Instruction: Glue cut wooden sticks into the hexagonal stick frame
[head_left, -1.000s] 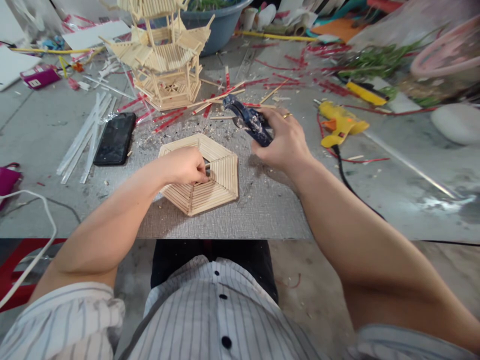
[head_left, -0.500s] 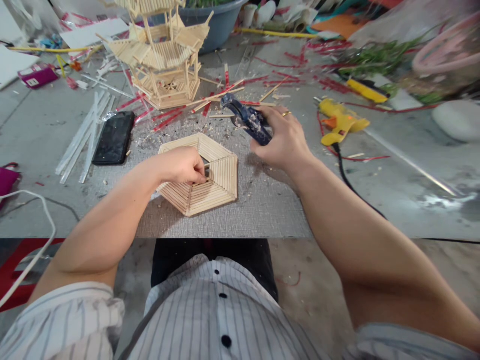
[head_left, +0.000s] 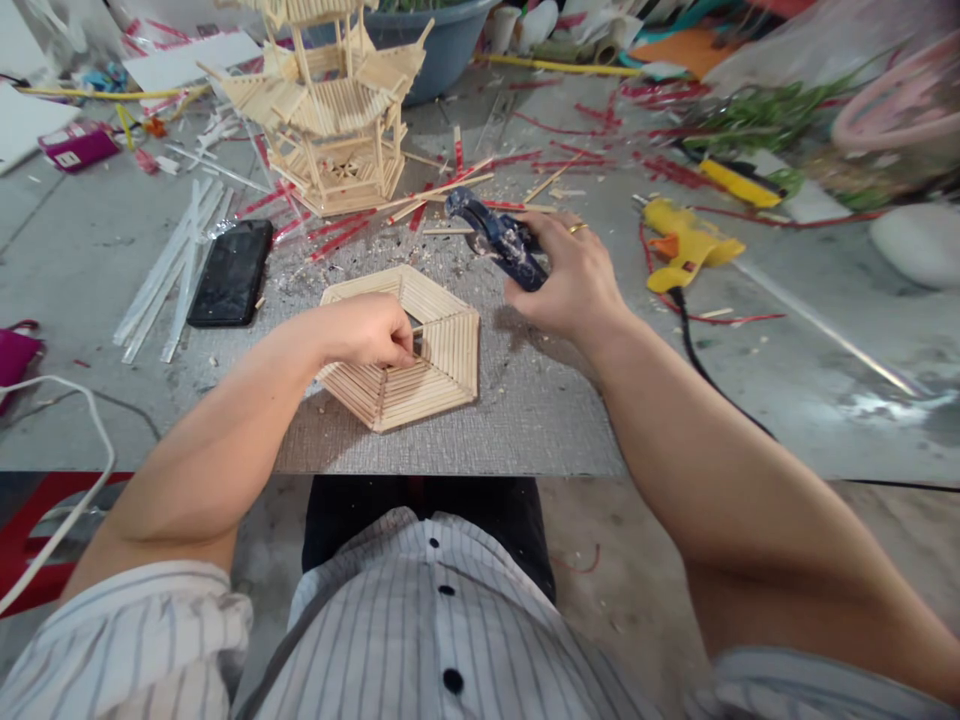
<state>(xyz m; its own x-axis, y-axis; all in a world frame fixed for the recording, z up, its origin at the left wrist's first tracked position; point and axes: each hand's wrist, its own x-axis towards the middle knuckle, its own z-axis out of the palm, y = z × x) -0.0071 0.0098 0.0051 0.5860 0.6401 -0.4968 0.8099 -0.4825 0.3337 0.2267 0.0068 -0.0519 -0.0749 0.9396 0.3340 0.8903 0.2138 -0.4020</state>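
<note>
Fingers of the left hand (head_left: 371, 332): drawn together at the inner rim of the panel; what lies between the tips is hidden
Fingers of the right hand (head_left: 576, 275): clamped on one dark blue hand tool (head_left: 499, 243), scuffed and flecked with pale residue; one gold-coloured ring (head_left: 577, 228) on this hand
Hexagonal panel (head_left: 446, 375): one; six-sided, of straight pale wooden sticks laid in nested rows around a central opening; flat on the tabletop (head_left: 540, 430) under the left hand, near the edge
Stick tower (head_left: 337, 110): one, beyond the panel; same pale wood, tiered and open-framed, flared roofs; its top is cut off
Glue gun (head_left: 690, 245): one, yellow plastic, right of the tool, on its side
Phone (head_left: 231, 275): one; black, smooth, rectangular
Clear strips (head_left: 169, 275): several, overlapping, exact number unclear; long, narrow, glossy; just beside the phone
Basins: two; one blue (head_left: 450, 50), rounded; one pink (head_left: 892, 110), partly in view
</note>
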